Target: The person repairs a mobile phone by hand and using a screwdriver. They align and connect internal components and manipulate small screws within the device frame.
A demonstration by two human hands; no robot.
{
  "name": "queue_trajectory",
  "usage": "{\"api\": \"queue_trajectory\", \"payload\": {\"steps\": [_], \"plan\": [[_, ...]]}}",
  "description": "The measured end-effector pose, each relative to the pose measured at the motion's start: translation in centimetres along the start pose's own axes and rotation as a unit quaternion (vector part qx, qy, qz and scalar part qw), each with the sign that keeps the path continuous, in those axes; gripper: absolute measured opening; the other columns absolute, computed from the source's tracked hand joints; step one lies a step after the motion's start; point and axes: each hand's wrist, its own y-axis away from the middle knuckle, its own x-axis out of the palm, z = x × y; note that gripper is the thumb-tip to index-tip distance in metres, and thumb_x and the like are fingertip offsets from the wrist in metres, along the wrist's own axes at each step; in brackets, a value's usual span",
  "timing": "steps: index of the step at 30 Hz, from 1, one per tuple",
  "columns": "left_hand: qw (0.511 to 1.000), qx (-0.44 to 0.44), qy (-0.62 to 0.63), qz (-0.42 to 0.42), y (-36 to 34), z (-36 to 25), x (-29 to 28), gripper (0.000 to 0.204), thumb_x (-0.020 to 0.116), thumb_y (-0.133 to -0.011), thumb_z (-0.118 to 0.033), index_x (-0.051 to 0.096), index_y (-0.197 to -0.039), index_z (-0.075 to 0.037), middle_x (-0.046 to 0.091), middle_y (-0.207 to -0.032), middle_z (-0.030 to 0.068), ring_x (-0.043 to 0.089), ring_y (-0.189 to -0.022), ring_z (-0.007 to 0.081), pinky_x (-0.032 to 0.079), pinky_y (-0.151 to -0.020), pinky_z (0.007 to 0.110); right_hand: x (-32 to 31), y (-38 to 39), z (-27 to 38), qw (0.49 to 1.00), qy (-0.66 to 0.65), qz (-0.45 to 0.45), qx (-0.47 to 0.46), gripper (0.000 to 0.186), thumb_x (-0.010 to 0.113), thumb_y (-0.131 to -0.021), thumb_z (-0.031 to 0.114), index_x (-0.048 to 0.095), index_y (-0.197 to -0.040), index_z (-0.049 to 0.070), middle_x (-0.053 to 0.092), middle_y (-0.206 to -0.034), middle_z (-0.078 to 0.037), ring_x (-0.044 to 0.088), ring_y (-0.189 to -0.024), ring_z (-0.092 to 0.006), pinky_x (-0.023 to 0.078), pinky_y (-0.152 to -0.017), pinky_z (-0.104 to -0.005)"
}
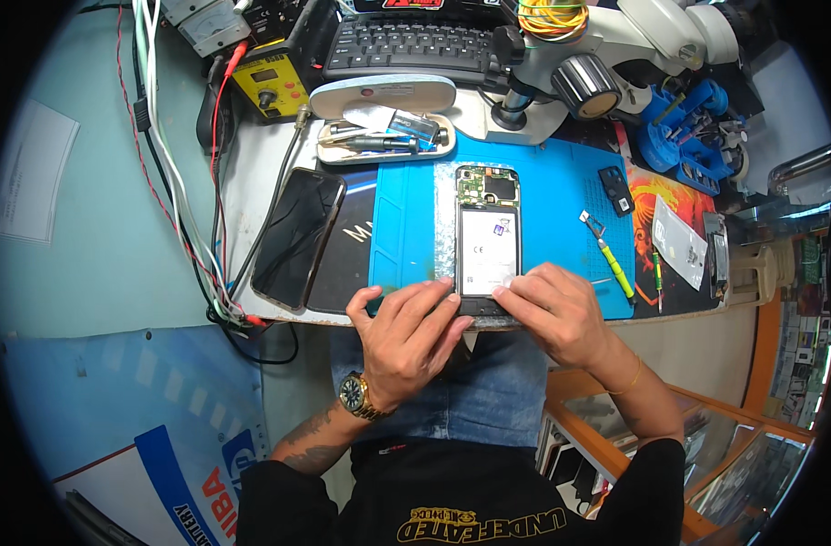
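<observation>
An opened smartphone [489,246] lies upright on a blue work mat [415,218], its back cover off. A green circuit board [474,185] shows at its top, with a white battery [484,255] below. My left hand [404,338] is at the phone's lower left corner, index finger and thumb closed about the edge, the outer finger held apart. My right hand [559,314] has its fingers bent together on the lower right side, fingertips on the battery's bottom end; its thumb is hidden. Right of it lies a yellow-green tweezer-like tool [615,271].
A dark phone [299,238] lies at left beside cables [174,218]. Behind are an open case of tools [383,141], a keyboard [406,45] and a microscope [584,86]. A black phone part [616,190], plastic bag [679,241] and blue tool holder [679,136] are at right.
</observation>
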Motion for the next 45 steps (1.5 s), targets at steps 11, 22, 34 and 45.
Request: {"api": "queue_trajectory", "payload": {"steps": [11, 22, 34, 45], "plan": [[0.999, -0.040, 0.014, -0.027, 0.4, -0.4, 0.2, 0.032, 0.091, -0.082, -0.024, 0.081, -0.109, -0.010, 0.080, -0.115, -0.0002, 0.072, -0.106, 0.0171, 0.031, -0.108, 0.047, 0.1, -0.7, 0.7, 1.000, 0.021, -0.001, 0.008, 0.036, 0.071, -0.079, 0.011, 0.074, -0.112, -0.003, 0.066, -0.097, -0.011, 0.066, -0.083, -0.0278, 0.053, -0.066, -0.0386], [1.000, -0.029, 0.002, -0.011, 0.3, -0.4, 0.0, 0.030, 0.088, -0.086, -0.026, 0.080, -0.113, -0.016, 0.078, -0.117, -0.0033, 0.071, -0.107, 0.0149, 0.028, -0.109, 0.049, 0.4, -0.7, 0.8, 1.000, 0.013, -0.017, 0.022, 0.035, 0.072, -0.078, 0.006, 0.074, -0.113, -0.002, 0.068, -0.099, -0.011, 0.067, -0.084, -0.0290, 0.054, -0.067, -0.0392], [1.000, -0.024, 0.006, -0.012, 0.2, -0.2, 0.1, 0.025, 0.087, -0.087, -0.027, 0.081, -0.109, -0.017, 0.077, -0.116, -0.0048, 0.070, -0.106, 0.0141, 0.028, -0.109, 0.050, 0.6, -1.4, 1.5, 0.999, 0.030, 0.006, 0.013, 0.035, 0.070, -0.080, 0.009, 0.075, -0.112, -0.003, 0.067, -0.098, -0.011, 0.067, -0.088, -0.0288, 0.055, -0.070, -0.0389], [0.999, -0.027, 0.028, -0.034, 0.2, -0.1, 0.2, 0.024, 0.089, -0.084, -0.025, 0.082, -0.103, -0.014, 0.080, -0.111, -0.0037, 0.071, -0.105, 0.0144, 0.028, -0.110, 0.049, 1.2, -1.6, 1.9, 0.999, 0.014, -0.017, 0.029, 0.042, 0.078, -0.071, -0.003, 0.075, -0.113, -0.001, 0.068, -0.095, -0.011, 0.066, -0.084, -0.0298, 0.055, -0.068, -0.0390]]}}
